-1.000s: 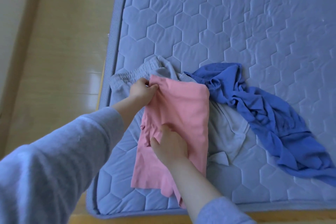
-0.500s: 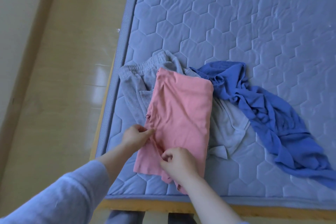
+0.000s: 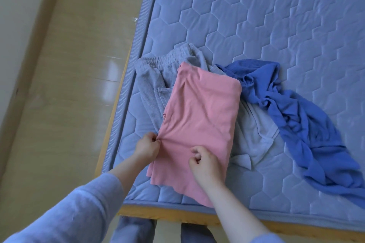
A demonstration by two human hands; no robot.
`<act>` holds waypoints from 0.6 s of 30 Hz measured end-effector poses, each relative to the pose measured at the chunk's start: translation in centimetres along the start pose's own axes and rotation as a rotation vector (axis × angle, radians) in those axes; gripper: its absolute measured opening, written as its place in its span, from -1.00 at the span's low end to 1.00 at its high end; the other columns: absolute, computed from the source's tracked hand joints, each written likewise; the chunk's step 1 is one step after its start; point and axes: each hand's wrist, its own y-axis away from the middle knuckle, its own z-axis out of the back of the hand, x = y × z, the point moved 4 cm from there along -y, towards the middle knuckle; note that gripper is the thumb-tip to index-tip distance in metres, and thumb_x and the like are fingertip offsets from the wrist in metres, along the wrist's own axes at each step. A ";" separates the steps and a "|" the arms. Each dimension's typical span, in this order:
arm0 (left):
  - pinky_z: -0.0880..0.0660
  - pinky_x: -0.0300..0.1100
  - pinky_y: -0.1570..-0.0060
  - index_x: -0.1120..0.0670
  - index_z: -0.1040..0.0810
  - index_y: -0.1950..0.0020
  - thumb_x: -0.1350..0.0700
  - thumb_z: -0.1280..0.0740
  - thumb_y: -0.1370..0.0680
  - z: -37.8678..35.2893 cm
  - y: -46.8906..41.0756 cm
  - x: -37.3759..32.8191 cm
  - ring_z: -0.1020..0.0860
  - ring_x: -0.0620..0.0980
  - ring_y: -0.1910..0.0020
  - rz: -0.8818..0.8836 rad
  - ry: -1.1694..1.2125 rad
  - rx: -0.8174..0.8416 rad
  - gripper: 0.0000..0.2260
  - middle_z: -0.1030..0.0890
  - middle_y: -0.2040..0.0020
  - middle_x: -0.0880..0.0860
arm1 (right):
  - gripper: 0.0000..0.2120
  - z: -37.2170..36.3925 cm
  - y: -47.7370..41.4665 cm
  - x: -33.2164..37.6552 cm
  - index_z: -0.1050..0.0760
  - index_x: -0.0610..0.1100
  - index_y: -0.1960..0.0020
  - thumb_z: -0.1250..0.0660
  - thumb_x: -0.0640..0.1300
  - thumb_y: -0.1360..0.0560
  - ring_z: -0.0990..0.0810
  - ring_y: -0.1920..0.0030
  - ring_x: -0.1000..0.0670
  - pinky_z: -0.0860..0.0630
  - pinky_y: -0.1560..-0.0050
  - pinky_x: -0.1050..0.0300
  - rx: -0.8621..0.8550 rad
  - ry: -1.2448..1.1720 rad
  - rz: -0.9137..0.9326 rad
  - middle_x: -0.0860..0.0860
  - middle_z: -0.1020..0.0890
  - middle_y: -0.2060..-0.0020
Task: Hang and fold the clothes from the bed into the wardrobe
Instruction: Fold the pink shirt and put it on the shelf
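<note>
Pinching grip on both sides: left hand (image 3: 147, 147) is nipping the left edge of the folded pink garment (image 3: 199, 116), right hand (image 3: 204, 163) is curling closed on its lower middle. Garment is lying near the bed's (image 3: 256, 25) front corner, overlapping grey sweatpants (image 3: 158, 77). Crumpled blue shirt (image 3: 300, 120) is sprawling just to the right, farther back.

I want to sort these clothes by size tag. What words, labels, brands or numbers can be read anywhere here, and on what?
None: no readable text shows in this view.
pink garment: plain, no tag or print visible.
grey sweatpants: no label visible.
blue garment: crumpled, no print visible.
pale garment: mostly covered, no tag visible.
mattress: quilted pattern only.
</note>
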 end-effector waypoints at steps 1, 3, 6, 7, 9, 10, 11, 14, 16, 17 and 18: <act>-0.37 -0.06 0.16 0.15 -0.41 0.11 0.22 -0.18 -0.57 -0.1 0.1 0.1 -0.47 0.13 0.11 -0.008 0.005 -0.020 -0.92 -0.51 0.17 0.11 | -0.71 0.0 -0.1 0.1 -0.57 0.02 -0.15 -0.30 -0.16 -0.45 -0.62 0.00 0.01 -0.48 0.01 0.19 -0.004 -0.008 0.009 0.06 -0.68 0.05; -0.29 -0.10 0.19 0.15 -0.40 0.06 0.21 -0.15 -0.60 0.0 0.2 0.3 -0.44 0.10 0.12 -0.025 0.051 -0.083 -0.92 -0.51 0.17 0.08 | -0.71 0.1 -0.3 0.4 -0.58 -0.02 -0.15 -0.30 -0.20 -0.45 -0.62 0.04 -0.02 -0.48 0.03 0.18 -0.016 -0.035 0.035 0.03 -0.68 0.08; -0.31 -0.09 0.20 0.14 -0.39 0.04 0.20 -0.13 -0.62 0.0 0.1 1.0 -0.46 0.12 0.14 -0.021 0.048 -0.123 -0.92 -0.50 0.22 0.05 | -0.70 0.0 -0.4 0.4 -0.56 -0.03 -0.17 -0.29 -0.20 -0.45 -0.62 0.04 -0.02 -0.46 0.03 0.18 -0.006 -0.032 0.039 0.03 -0.68 0.09; -0.33 -0.08 0.20 0.13 -0.40 0.03 0.20 -0.14 -0.61 0.0 0.0 1.1 -0.47 0.13 0.14 -0.021 0.026 -0.132 -0.92 -0.51 0.21 0.06 | -0.69 -0.1 -0.5 0.3 -0.55 -0.02 -0.18 -0.29 -0.19 -0.46 -0.61 0.03 -0.01 -0.45 0.03 0.19 0.007 -0.020 0.037 0.03 -0.68 0.08; -0.35 -0.09 0.19 0.12 -0.43 0.03 0.20 -0.18 -0.60 -0.1 -0.3 0.9 -0.51 0.16 0.11 -0.030 -0.010 -0.141 -0.94 -0.53 0.20 0.08 | -0.70 0.0 -0.7 0.2 -0.54 -0.02 -0.18 -0.29 -0.18 -0.47 -0.61 0.01 -0.01 -0.44 0.01 0.19 0.022 -0.012 0.034 0.03 -0.68 0.06; -0.34 -0.11 0.19 0.13 -0.45 0.03 0.20 -0.21 -0.58 -0.2 -0.5 0.6 -0.52 0.17 0.08 -0.033 -0.024 -0.133 -0.96 -0.53 0.21 0.07 | -0.73 0.2 -0.8 0.3 -0.56 -0.04 -0.16 -0.29 -0.19 -0.47 -0.62 0.01 -0.02 -0.46 0.00 0.17 0.007 -0.032 0.036 0.01 -0.69 0.07; -0.33 -0.13 0.19 0.13 -0.47 0.03 0.20 -0.24 -0.57 -0.2 -0.7 0.3 -0.53 0.17 0.06 -0.028 -0.032 -0.121 -0.97 -0.52 0.22 0.05 | -0.77 0.7 -1.0 0.5 -0.58 -0.07 -0.11 -0.31 -0.19 -0.47 -0.63 0.04 -0.03 -0.49 0.00 0.14 -0.029 -0.067 0.049 0.00 -0.69 0.11; -0.36 -0.18 0.14 0.08 -0.45 -0.02 0.12 -0.33 -0.52 0.2 -1.1 -0.8 -0.52 0.07 0.07 -0.033 0.043 -0.116 -0.88 -0.54 0.13 -0.01 | -0.96 3.1 -1.2 0.7 -0.59 -0.06 0.12 -0.38 -0.17 -0.45 -0.60 0.24 -0.02 -0.49 0.19 0.07 -0.235 -0.137 0.083 0.09 -0.61 0.33; -0.38 -0.18 0.21 0.04 -0.44 -0.04 -0.03 -0.39 -0.49 0.7 -0.9 -1.8 -0.53 -0.03 0.12 -0.070 0.083 -0.145 -0.76 -0.56 0.12 -0.09 | -0.95 4.9 -1.5 0.2 -0.55 -0.03 0.19 -0.41 -0.15 -0.42 -0.58 0.28 -0.02 -0.48 0.25 0.06 -0.355 -0.159 0.041 0.12 -0.58 0.38; -0.38 -0.20 0.27 0.02 -0.43 -0.01 -0.10 -0.40 -0.47 1.0 -0.7 -2.3 -0.54 -0.07 0.15 -0.080 0.091 -0.175 -0.72 -0.55 0.14 -0.12 | -0.91 5.7 -1.7 -0.2 -0.52 -0.03 0.21 -0.41 -0.15 -0.42 -0.57 0.30 -0.03 -0.48 0.26 0.04 -0.399 -0.183 0.024 0.11 -0.57 0.40; -0.37 -0.22 0.32 0.01 -0.42 0.03 -0.15 -0.40 -0.45 1.3 -0.5 -2.8 -0.54 -0.09 0.18 -0.087 0.098 -0.216 -0.70 -0.54 0.17 -0.12 | -0.88 6.3 -2.0 -0.8 -0.49 -0.03 0.22 -0.43 -0.16 -0.42 -0.56 0.31 -0.04 -0.48 0.26 0.04 -0.430 -0.208 0.007 0.09 -0.56 0.40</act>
